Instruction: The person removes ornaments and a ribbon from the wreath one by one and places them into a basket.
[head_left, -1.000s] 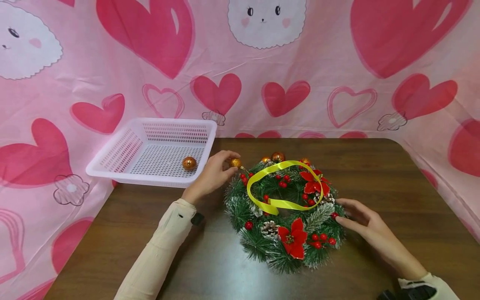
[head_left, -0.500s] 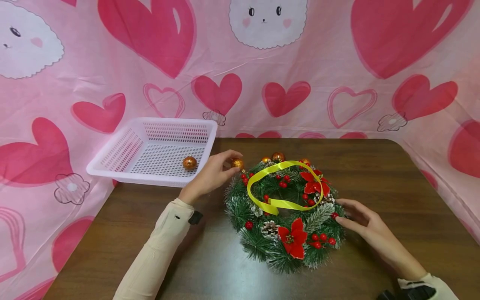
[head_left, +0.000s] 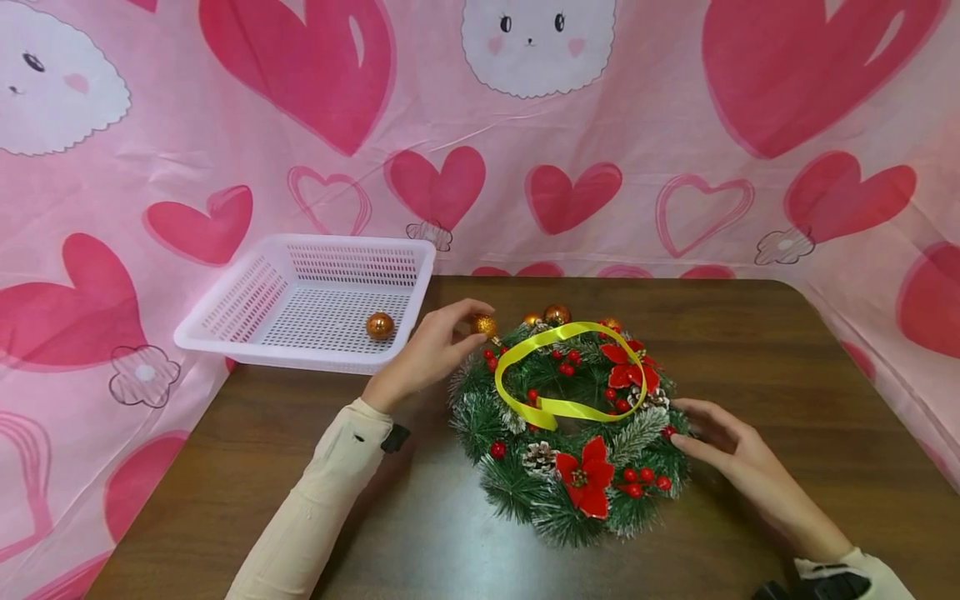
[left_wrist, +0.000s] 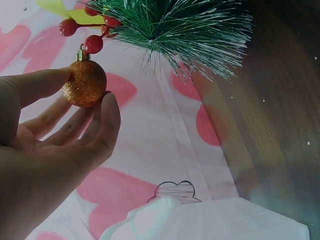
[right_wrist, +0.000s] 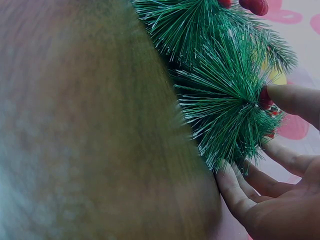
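Between thumb and fingers, my left hand (head_left: 435, 343) pinches a glittery gold bauble (left_wrist: 85, 84) by its round body. The bauble's metal cap points at the red berries (left_wrist: 93, 44) on the left back edge of a green Christmas wreath (head_left: 506, 483). My right hand (head_left: 738, 458) holds the wreath's right side. Its thumb presses by a red berry and its other fingers reach around the outer needles (right_wrist: 225, 105). Across the top of the wreath lies a loop of yellow ribbon (head_left: 577, 408). Red poinsettias (head_left: 587, 477) and frosted pine cones (head_left: 540, 458) decorate it.
A white perforated basket (head_left: 251, 354) stands at the back left, with one shiny copper bauble (head_left: 380, 326) inside. More baubles (head_left: 557, 314) sit along the wreath's back edge. The brown table (head_left: 750, 333) meets a pink heart-print cloth (head_left: 570, 250) behind.
My left hand has moved slightly right with the gold bauble, bringing it closer to the wreath's berries. The right hand and the wreath stay where they were.
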